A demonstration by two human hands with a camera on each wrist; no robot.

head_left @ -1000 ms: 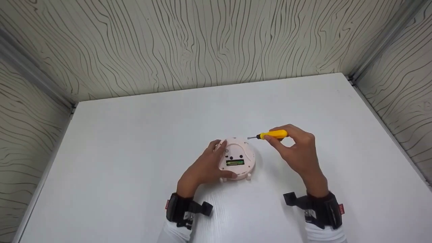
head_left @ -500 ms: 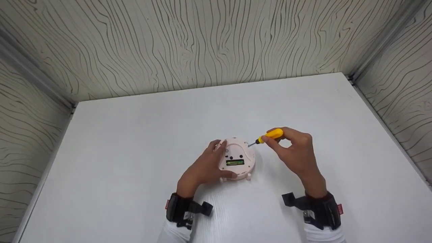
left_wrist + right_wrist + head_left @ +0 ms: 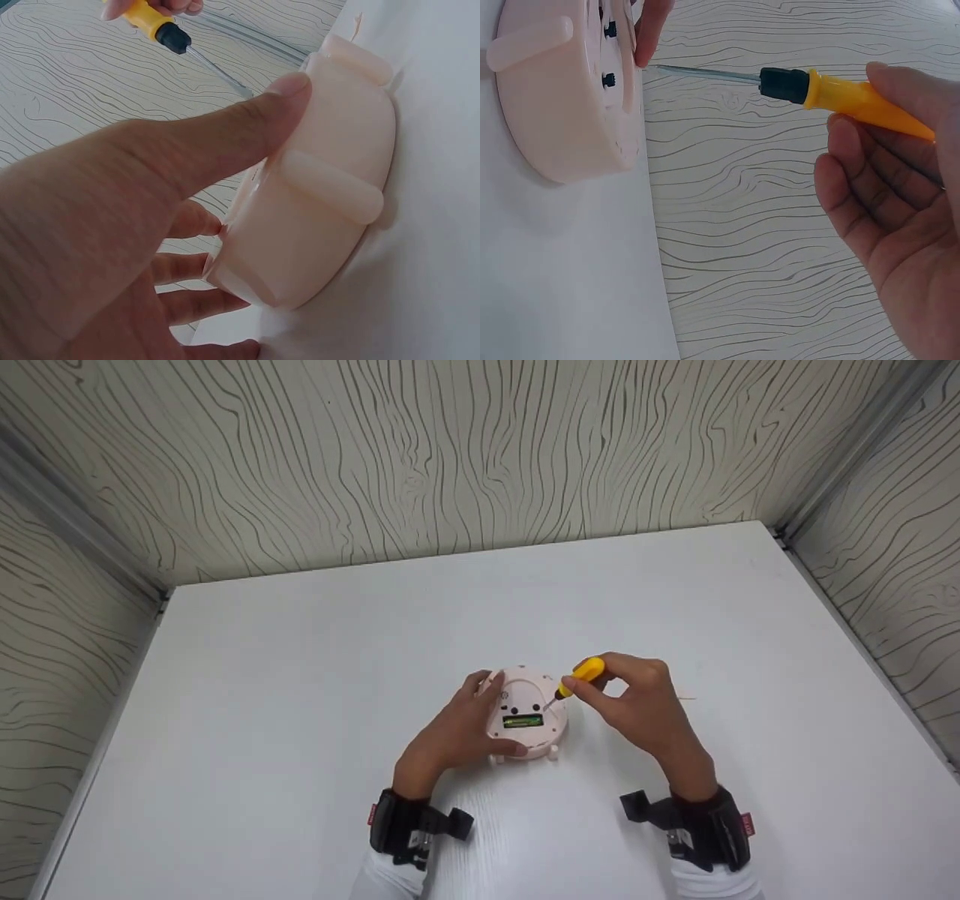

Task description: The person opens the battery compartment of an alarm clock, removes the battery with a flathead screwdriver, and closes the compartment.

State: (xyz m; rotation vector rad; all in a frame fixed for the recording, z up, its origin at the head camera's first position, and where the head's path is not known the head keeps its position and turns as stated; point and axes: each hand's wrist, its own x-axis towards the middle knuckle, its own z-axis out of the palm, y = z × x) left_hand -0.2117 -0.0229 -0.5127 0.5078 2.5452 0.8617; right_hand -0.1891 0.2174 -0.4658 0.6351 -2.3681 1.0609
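Note:
A pale pink round alarm clock point(image 3: 534, 690) lies back side up on the white table, its short feet toward the person. Two black knobs and an uncovered battery slot with a green battery point(image 3: 523, 721) show on its back. My left hand point(image 3: 465, 727) grips the clock's left side, thumb point(image 3: 289, 86) on the near rim and fingers around the far side. In my right hand point(image 3: 645, 701), thumb and fingers pinch the yellow handle of a screwdriver point(image 3: 855, 101). Its metal shaft slants down-left over the clock's back, tip near the right knob in the head view; the right wrist view shows the tip just off the back.
The white table point(image 3: 300, 697) extends around both hands. Wood-grain panels point(image 3: 450, 457) stand behind it and at both sides, with metal posts at the corners. A thin pale strip point(image 3: 687, 697) shows just right of my right hand.
My right hand has moved left and down with the screwdriver, tilting it steeper and bringing its tip from the clock's upper right edge to over its back. My left hand and the clock stay put.

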